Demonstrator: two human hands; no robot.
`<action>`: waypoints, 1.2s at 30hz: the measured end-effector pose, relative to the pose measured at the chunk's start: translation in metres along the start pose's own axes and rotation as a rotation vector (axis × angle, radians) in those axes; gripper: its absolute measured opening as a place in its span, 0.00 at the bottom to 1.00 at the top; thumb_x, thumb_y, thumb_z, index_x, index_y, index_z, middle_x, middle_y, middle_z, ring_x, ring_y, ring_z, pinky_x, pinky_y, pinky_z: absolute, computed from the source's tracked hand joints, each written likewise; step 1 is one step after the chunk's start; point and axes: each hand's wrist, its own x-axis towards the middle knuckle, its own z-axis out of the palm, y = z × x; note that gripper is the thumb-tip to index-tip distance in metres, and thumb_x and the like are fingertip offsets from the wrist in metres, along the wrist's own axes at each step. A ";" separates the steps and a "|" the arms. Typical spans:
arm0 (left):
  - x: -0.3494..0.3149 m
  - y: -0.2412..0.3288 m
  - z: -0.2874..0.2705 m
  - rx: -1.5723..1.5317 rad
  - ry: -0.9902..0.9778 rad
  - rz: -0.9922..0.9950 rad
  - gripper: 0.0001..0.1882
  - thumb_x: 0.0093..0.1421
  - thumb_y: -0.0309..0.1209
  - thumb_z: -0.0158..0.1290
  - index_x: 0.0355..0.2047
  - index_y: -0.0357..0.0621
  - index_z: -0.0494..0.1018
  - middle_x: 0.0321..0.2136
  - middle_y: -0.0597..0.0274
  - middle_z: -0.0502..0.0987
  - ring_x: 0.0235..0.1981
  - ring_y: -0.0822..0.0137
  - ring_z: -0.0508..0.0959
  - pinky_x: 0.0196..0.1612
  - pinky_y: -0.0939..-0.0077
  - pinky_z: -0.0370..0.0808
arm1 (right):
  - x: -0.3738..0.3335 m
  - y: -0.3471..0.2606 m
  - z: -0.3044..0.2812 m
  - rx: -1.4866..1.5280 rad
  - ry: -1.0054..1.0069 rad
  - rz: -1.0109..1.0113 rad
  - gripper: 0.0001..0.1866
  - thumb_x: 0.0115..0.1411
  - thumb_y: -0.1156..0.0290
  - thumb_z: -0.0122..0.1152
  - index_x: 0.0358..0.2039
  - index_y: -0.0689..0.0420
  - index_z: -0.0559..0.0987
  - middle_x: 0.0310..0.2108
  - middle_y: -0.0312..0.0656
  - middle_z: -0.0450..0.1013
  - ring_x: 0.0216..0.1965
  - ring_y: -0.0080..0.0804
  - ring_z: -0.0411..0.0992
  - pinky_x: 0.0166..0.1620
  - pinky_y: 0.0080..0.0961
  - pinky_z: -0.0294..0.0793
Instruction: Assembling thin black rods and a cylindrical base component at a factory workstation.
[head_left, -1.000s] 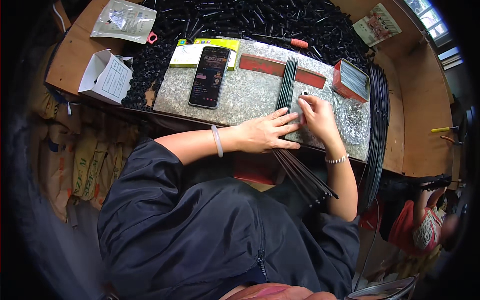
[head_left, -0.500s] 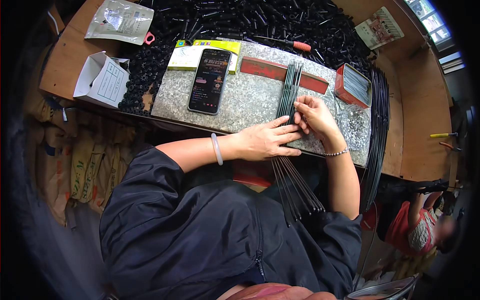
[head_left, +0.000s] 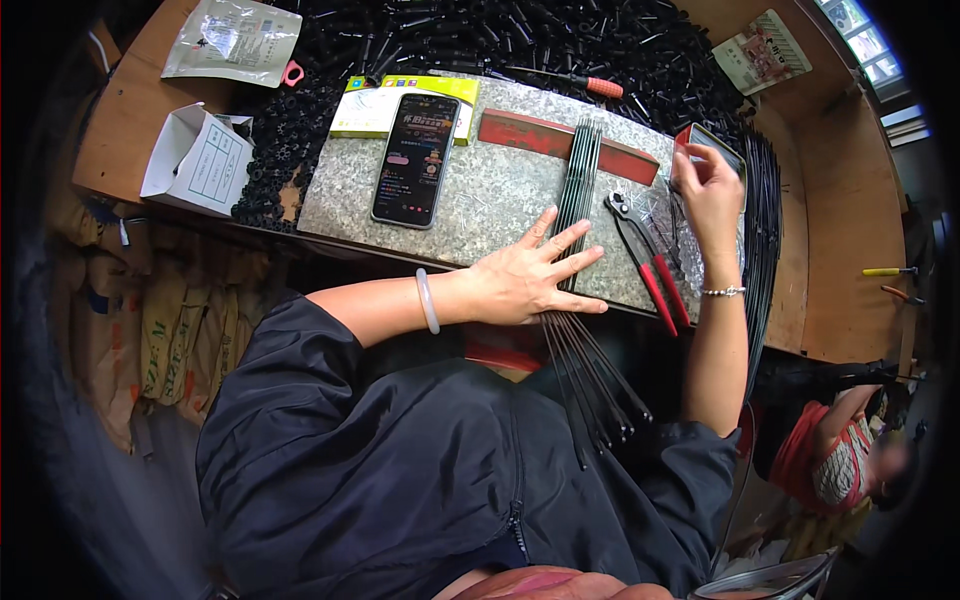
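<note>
My left hand lies flat with fingers spread over a bundle of thin dark rods, pressing on it. The rods rest across a red metal bar, and their near ends fan out past the table edge over my lap. My right hand is raised over a red tin, thumb and fingers drawn together; anything between them is too small to make out. The hand hides most of the tin. Red-handled cutting pliers lie between the rods and my right forearm.
A phone leans on a yellow-green box upon the stone slab. Black parts heap behind, with a red-handled screwdriver. Long black rods stand right; a white carton sits left. Another person is at lower right.
My right hand has left the rods and moved right and away to the tin, uncovering the pliers. My left fingers have spread wider on the bundle.
</note>
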 end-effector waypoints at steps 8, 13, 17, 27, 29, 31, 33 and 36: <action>-0.002 -0.002 0.008 -0.027 -0.002 0.002 0.35 0.52 0.31 0.50 0.58 0.85 0.58 0.58 0.49 0.60 0.61 0.41 0.55 0.59 0.35 0.51 | 0.028 0.040 -0.036 -0.502 -0.193 -0.063 0.09 0.51 0.66 0.62 0.31 0.54 0.81 0.32 0.39 0.74 0.40 0.39 0.69 0.44 0.32 0.70; -0.001 -0.001 0.006 -0.009 -0.003 -0.004 0.34 0.53 0.32 0.48 0.58 0.84 0.58 0.59 0.48 0.58 0.62 0.40 0.54 0.59 0.34 0.50 | 0.035 0.045 -0.035 -0.491 -0.302 -0.034 0.08 0.51 0.68 0.62 0.30 0.57 0.80 0.34 0.39 0.74 0.40 0.39 0.69 0.44 0.32 0.70; 0.000 -0.001 0.006 -0.041 -0.002 -0.012 0.33 0.53 0.33 0.49 0.58 0.84 0.57 0.60 0.48 0.58 0.62 0.40 0.54 0.59 0.34 0.49 | 0.033 0.049 -0.035 -0.453 -0.239 -0.101 0.07 0.52 0.68 0.62 0.29 0.57 0.79 0.33 0.40 0.73 0.40 0.39 0.68 0.44 0.32 0.69; 0.001 -0.002 0.005 -0.013 -0.021 0.000 0.33 0.53 0.34 0.48 0.58 0.84 0.57 0.60 0.46 0.57 0.62 0.39 0.54 0.58 0.33 0.51 | 0.035 0.049 -0.037 -0.416 -0.085 -0.200 0.07 0.55 0.68 0.60 0.30 0.57 0.78 0.29 0.41 0.73 0.35 0.37 0.70 0.39 0.30 0.70; 0.000 -0.002 0.006 -0.016 -0.019 -0.007 0.33 0.53 0.34 0.48 0.58 0.84 0.57 0.60 0.46 0.57 0.62 0.39 0.54 0.58 0.33 0.51 | 0.034 0.033 -0.029 -0.352 0.047 -0.225 0.06 0.58 0.69 0.57 0.32 0.58 0.77 0.28 0.45 0.73 0.30 0.39 0.71 0.34 0.29 0.71; 0.000 -0.001 0.005 -0.013 -0.020 -0.007 0.33 0.54 0.34 0.47 0.58 0.84 0.56 0.60 0.46 0.57 0.62 0.39 0.54 0.58 0.33 0.52 | 0.030 0.015 -0.015 -0.123 0.001 -0.249 0.06 0.59 0.71 0.56 0.34 0.60 0.77 0.26 0.43 0.72 0.28 0.31 0.71 0.33 0.25 0.70; 0.000 -0.001 0.005 -0.014 -0.021 -0.010 0.33 0.54 0.34 0.47 0.58 0.84 0.56 0.60 0.46 0.57 0.62 0.39 0.55 0.58 0.33 0.52 | 0.025 0.001 0.004 0.078 -0.182 -0.161 0.06 0.58 0.72 0.57 0.34 0.61 0.77 0.25 0.40 0.71 0.27 0.24 0.69 0.31 0.21 0.68; 0.001 -0.001 0.006 -0.013 -0.024 -0.004 0.33 0.54 0.34 0.47 0.59 0.83 0.56 0.60 0.45 0.57 0.61 0.39 0.55 0.58 0.33 0.53 | 0.022 -0.012 0.027 0.036 -0.327 -0.130 0.07 0.57 0.71 0.60 0.32 0.61 0.79 0.24 0.37 0.69 0.24 0.22 0.65 0.31 0.18 0.65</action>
